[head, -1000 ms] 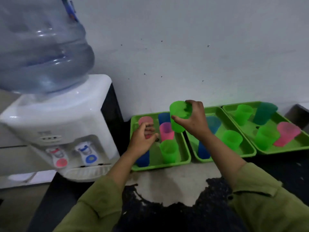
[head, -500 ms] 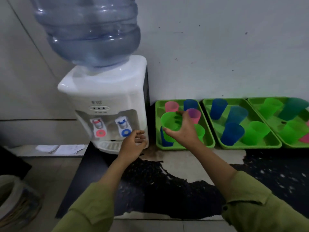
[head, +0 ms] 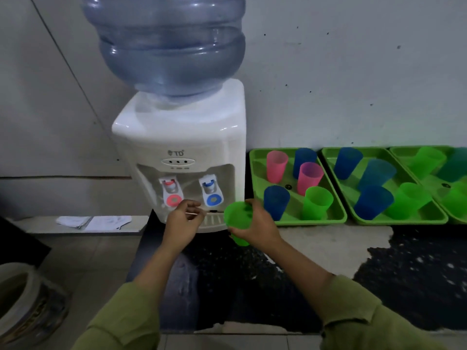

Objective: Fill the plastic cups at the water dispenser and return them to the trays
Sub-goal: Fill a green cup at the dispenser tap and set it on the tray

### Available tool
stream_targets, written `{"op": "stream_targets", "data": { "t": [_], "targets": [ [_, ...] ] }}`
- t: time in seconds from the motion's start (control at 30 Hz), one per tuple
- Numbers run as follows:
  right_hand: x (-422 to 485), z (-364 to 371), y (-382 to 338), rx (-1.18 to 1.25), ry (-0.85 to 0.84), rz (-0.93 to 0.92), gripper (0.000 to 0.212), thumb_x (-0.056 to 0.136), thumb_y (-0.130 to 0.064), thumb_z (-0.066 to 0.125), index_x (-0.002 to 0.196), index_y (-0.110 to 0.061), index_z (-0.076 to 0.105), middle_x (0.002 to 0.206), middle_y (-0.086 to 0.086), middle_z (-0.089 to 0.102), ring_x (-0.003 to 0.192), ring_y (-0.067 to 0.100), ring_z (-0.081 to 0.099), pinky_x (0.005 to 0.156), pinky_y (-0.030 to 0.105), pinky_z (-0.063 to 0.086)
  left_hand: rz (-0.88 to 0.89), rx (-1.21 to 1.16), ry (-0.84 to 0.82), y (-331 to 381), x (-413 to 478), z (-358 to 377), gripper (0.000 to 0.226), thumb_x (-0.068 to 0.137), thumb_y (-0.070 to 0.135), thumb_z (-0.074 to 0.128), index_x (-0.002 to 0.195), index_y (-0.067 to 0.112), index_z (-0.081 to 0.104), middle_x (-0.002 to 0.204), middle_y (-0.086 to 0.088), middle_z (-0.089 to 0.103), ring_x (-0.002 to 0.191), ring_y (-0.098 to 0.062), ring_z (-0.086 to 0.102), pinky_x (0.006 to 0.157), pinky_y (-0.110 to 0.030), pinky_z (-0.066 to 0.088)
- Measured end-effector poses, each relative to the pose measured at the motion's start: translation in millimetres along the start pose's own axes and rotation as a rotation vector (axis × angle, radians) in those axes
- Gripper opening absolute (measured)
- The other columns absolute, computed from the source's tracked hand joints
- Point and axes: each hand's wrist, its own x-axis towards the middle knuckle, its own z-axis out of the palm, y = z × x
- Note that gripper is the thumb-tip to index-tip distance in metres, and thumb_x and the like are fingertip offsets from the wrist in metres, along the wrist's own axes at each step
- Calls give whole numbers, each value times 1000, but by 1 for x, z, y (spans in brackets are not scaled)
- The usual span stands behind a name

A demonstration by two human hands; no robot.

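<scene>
Olive-green sleeves (head: 361,314) enter from the bottom edge, over a black speckled counter (head: 417,271) with a pale worn patch.

Left hand (head: 183,223): just in front of the white countertop water dispenser (head: 177,137), below its red tap (head: 173,194). Fingers curled inward, thumb along the forefinger. A thin pale line shows at the tips; cannot tell whether anything is pinched there.

Right hand (head: 255,229): at the dispenser's front right corner, fingers and thumb wrapped round a translucent green plastic cup (head: 237,221). Cup is off the surface, mouth tilted up and left, beside the grey drip tray (head: 213,219) and below and right of the blue tap (head: 212,193). Whether it holds water cannot be told.

Left of the dispenser, on a lower ledge: some white papers (head: 93,222).

Right of the dispenser, three green plastic trays in a row against the wall. The nearest tray (head: 298,221) almost touches the dispenser's side; it carries two pink cups (head: 276,165), two blue cups (head: 276,200) and one green cup (head: 317,202), all upright. The second tray (head: 399,221) holds three blue cups (head: 374,202) and a green one. The third tray (head: 396,150), farthest from the dispenser, is cut by the frame edge; green cups and a teal one show in it.

On top of the dispenser: a large inverted blue water bottle (head: 166,41). Behind it, a grey-white wall (head: 341,72).
</scene>
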Motion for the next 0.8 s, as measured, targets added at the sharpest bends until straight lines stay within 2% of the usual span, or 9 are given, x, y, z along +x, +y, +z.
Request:
{"op": "stream_targets", "data": {
  "t": [0.13, 0.3, 0.4, 0.53, 0.8],
  "targets": [
    [5, 28, -9, 14, 54, 57, 84, 64, -42, 80, 131, -14, 38, 125, 6, 53, 112, 22, 53, 90, 29, 42, 38, 6, -34, -7, 10, -10, 17, 82, 9, 67, 91, 20, 60, 73, 8, 63, 67, -2, 60, 59, -6, 44],
    [13, 56, -25, 16, 147, 143, 84, 62, -46, 80, 128, -14, 40, 123, 6, 54, 111, 22, 54, 89, 31, 45, 87, -3, -81, -16, 20, -23, 16, 82, 5, 67, 92, 16, 61, 77, 6, 63, 67, 1, 60, 60, -3, 43],
    [18, 64, -32, 71, 220, 150, 84, 62, -43, 80, 129, -12, 40, 122, 7, 56, 111, 22, 54, 88, 30, 46, 105, -4, -127, -18, 24, -27, 16, 82, 5, 66, 94, 15, 61, 78, 6, 62, 65, 7, 58, 60, -3, 43],
    [25, 74, -41, 138, 288, 150, 83, 62, -38, 82, 128, -9, 42, 121, 9, 58, 112, 23, 55, 89, 30, 46, 118, -11, -165, -19, 26, -28, 17, 82, 5, 66, 94, 15, 60, 79, 7, 61, 66, 8, 58, 60, -4, 43],
    [34, 84, -46, 178, 308, 119, 74, 63, -33, 85, 120, -5, 46, 116, 12, 61, 110, 24, 57, 90, 31, 47, 109, -15, -200, -24, 25, -35, 18, 82, 7, 67, 92, 20, 59, 79, 10, 63, 65, 9, 58, 60, -3, 43]
  ]
}}
